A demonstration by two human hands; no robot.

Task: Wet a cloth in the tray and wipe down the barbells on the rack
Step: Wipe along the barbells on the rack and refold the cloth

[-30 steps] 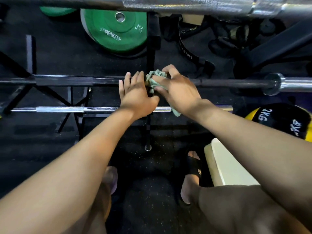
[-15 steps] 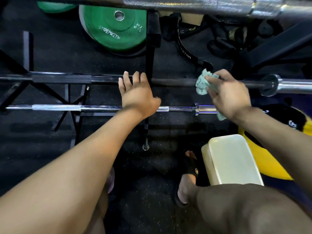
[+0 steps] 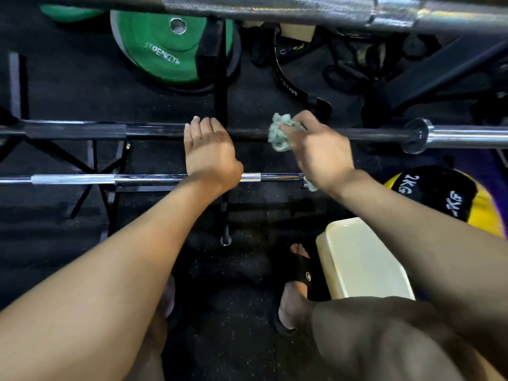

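A dark barbell [image 3: 371, 132] runs across the rack at mid height. My right hand [image 3: 319, 149] grips a crumpled pale green cloth [image 3: 280, 133] and presses it onto this bar, right of the rack's black upright [image 3: 220, 78]. My left hand [image 3: 209, 152] rests on the same bar just left of the upright, fingers over it; whether they curl round it cannot be seen. A thinner chrome barbell [image 3: 110, 178] lies lower, passing under both wrists. A thick silver barbell [image 3: 275, 8] crosses the top edge. The cream tray [image 3: 362, 259] sits on the floor by my right foot.
A green weight plate [image 3: 159, 48] leans behind the rack. A yellow and black 2 kg ball [image 3: 450, 196] lies at the right, next to the tray. Black straps and a bench frame [image 3: 439, 70] crowd the upper right. The floor is dark rubber.
My right hand slid the cloth right along the dark bar, away from my left hand, then came part of the way back left. My left hand stayed in place.
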